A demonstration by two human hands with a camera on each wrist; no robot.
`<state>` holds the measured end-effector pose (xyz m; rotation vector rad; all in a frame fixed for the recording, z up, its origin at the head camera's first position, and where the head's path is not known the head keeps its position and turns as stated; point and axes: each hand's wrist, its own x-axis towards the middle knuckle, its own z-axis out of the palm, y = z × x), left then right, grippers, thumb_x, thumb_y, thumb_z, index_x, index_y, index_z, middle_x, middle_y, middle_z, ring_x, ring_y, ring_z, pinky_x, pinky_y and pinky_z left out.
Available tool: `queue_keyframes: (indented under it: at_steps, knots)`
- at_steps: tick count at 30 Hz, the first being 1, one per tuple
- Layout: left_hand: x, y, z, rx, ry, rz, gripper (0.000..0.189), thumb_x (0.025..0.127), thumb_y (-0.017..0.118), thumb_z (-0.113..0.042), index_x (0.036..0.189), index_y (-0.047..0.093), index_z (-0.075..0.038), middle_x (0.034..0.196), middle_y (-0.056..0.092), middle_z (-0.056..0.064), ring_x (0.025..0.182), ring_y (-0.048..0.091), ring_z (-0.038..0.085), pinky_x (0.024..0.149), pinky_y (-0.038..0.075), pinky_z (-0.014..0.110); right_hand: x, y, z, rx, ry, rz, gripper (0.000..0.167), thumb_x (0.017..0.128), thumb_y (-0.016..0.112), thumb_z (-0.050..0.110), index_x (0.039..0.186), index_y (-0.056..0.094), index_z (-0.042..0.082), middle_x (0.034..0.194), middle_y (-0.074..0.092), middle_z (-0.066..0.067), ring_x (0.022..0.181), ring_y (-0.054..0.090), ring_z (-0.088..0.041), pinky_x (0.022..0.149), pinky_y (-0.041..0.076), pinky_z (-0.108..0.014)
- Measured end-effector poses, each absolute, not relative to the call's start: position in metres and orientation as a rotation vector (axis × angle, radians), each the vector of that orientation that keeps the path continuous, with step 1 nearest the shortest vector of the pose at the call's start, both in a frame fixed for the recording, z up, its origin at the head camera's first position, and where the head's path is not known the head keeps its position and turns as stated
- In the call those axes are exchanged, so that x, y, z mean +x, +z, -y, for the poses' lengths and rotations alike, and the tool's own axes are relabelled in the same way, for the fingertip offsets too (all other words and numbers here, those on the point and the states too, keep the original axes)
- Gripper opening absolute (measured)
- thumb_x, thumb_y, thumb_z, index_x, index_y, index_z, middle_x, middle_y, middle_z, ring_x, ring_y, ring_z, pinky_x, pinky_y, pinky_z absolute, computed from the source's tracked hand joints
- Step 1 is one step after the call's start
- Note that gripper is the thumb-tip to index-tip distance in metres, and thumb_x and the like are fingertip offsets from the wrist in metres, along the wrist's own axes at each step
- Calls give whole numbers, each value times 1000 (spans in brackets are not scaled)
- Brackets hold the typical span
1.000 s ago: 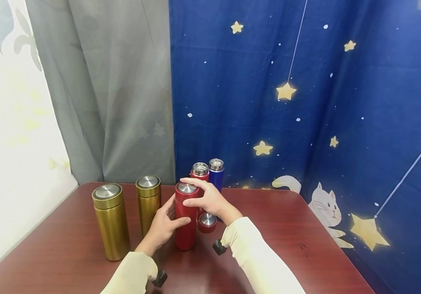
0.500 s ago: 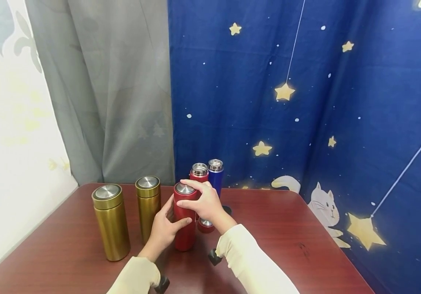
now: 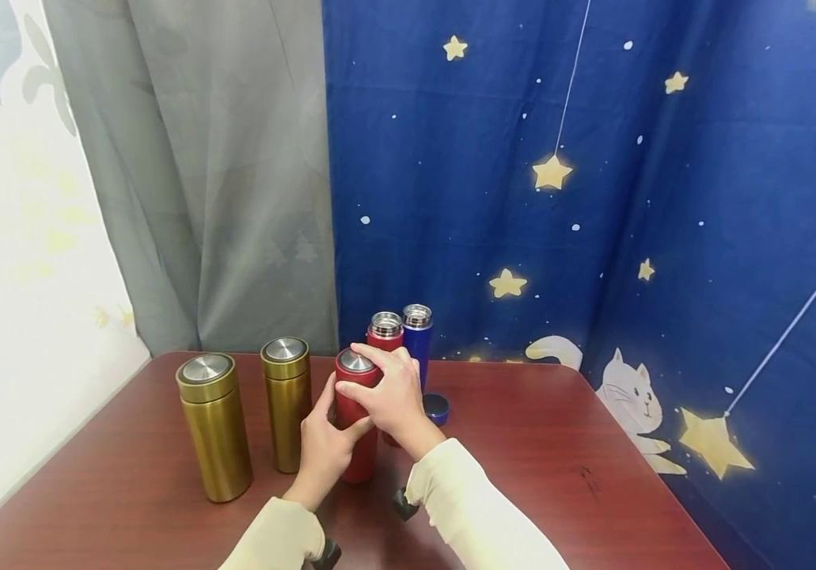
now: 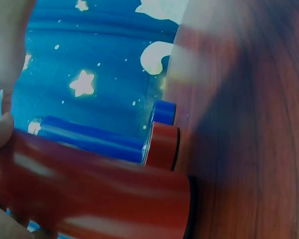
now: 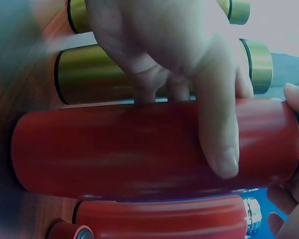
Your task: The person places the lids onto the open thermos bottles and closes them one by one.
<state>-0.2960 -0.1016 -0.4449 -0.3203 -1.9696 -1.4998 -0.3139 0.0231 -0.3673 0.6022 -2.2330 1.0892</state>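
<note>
A tall red thermos [image 3: 359,465] stands upright on the table, topped by a red lid [image 3: 356,362] with a round steel disc. My left hand [image 3: 324,455] grips its body from the left; in the right wrist view the thumb lies across the red wall. Above it, my right hand [image 3: 395,396] holds the lid between thumb and fingers. Just behind stand a red thermos [image 3: 385,340] and a blue thermos [image 3: 418,348], both lidless with bare steel necks. A loose red lid [image 4: 163,145] and a loose blue lid [image 4: 164,112] rest near them.
Two gold thermoses, a front one [image 3: 217,443] and a back one [image 3: 289,416], stand left of my hands with lids on. The reddish-brown table [image 3: 536,467] ends at a blue star-patterned curtain [image 3: 450,158] and a grey curtain [image 3: 258,198].
My right hand has turned on the lid, its wrist shifting left and covering the loose red lid. The loose blue lid has come into view. My left hand keeps its grip, wrist slightly further right.
</note>
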Motion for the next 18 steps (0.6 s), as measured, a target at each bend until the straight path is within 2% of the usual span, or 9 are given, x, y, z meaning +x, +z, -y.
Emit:
queue_keyframes:
  at_steps: [4, 9, 13, 18]
  knots:
    - [-294, -446, 94, -262, -1419, 1929, 84, 74, 86, -14, 146, 43, -9, 123, 65, 15, 104, 66, 33, 86, 53, 48, -314, -371, -18, 581, 977, 2159, 55, 74, 79, 47, 123, 69, 26, 109, 67, -1, 100, 51, -17, 83, 41, -38]
    - [-294, -449, 86, -185, -1323, 1890, 81, 73, 85, -13, 144, 47, -7, 124, 64, 15, 102, 66, 35, 88, 52, 48, -314, -374, -14, 545, 858, 2070, 52, 74, 79, 48, 120, 71, 23, 105, 71, 3, 94, 51, -18, 77, 41, -37]
    - [-296, -451, 83, -161, -1277, 1860, 82, 70, 85, -10, 143, 48, -7, 125, 63, 16, 103, 64, 37, 89, 51, 51, -313, -375, -13, 537, 854, 2086, 52, 75, 78, 49, 121, 70, 24, 110, 70, 5, 95, 51, -18, 77, 41, -38]
    - [-298, -450, 84, -148, -1317, 1869, 82, 70, 86, -12, 143, 48, -9, 129, 61, 15, 109, 62, 37, 92, 49, 52, -313, -375, -16, 547, 929, 2172, 58, 78, 76, 51, 130, 63, 27, 118, 67, 2, 99, 49, -19, 81, 43, -40]
